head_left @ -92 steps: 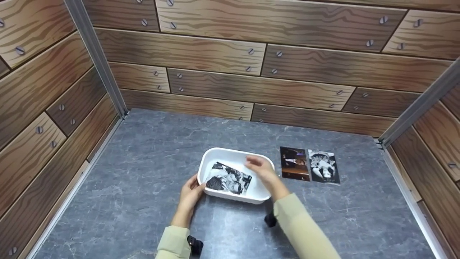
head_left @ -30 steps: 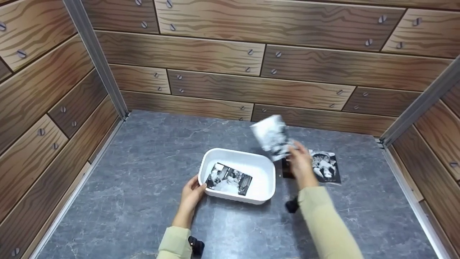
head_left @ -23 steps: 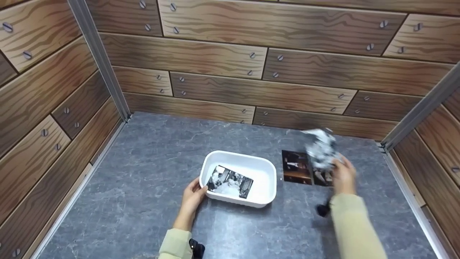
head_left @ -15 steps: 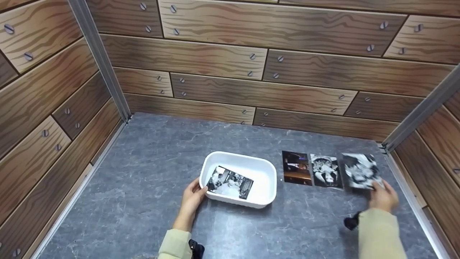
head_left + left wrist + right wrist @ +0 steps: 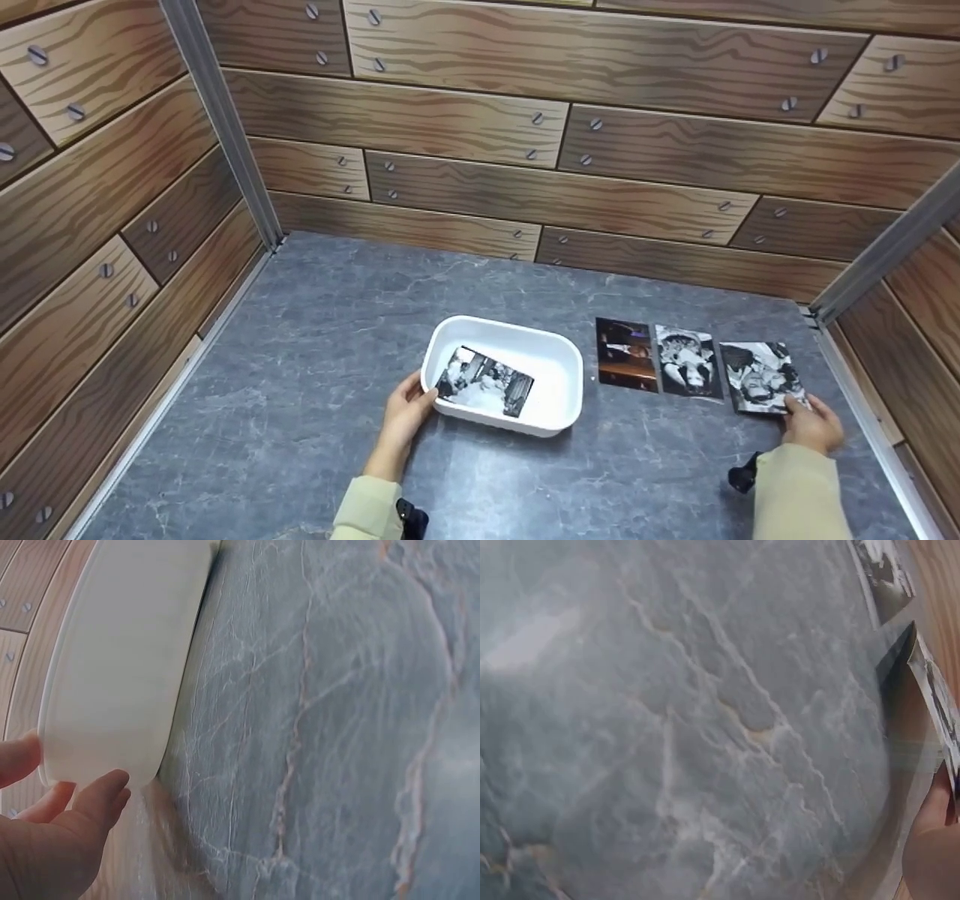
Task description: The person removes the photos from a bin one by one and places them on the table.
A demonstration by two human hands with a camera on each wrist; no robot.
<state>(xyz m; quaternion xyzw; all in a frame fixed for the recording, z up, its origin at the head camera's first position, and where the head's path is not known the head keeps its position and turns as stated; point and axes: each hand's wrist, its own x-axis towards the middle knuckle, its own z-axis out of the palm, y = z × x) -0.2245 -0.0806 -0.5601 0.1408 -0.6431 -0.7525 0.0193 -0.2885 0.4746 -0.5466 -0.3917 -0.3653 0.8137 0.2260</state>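
A white plastic tub (image 5: pixel 559 375) stands mid-table with a black-and-white photo (image 5: pixel 486 381) lying askew inside it. My left hand (image 5: pixel 405 409) grips the tub's near left corner, thumb at the rim; in the left wrist view its fingers (image 5: pixel 105 791) are against the outer wall. At the right, my right hand (image 5: pixel 814 426) pinches another black-and-white photo (image 5: pixel 761 375) by its near right corner. That photo's near edge (image 5: pixel 936 697) is raised off the table in the right wrist view. Left of it lie a black-and-white photo (image 5: pixel 688 361) and a dark colour photo (image 5: pixel 627 354), side by side.
The grey marbled tabletop (image 5: pixel 300 375) is walled at the back (image 5: pixel 465 127) and both sides by wood-print panels. Metal posts stand at the left corner (image 5: pixel 225 112) and the right corner (image 5: pixel 885 255). A white speck lies beside the tub.
My right hand has lifted a photo out of the tub, uncovering another, and carried it right to the row's end, where it is now lower. My left hand stays on the tub.
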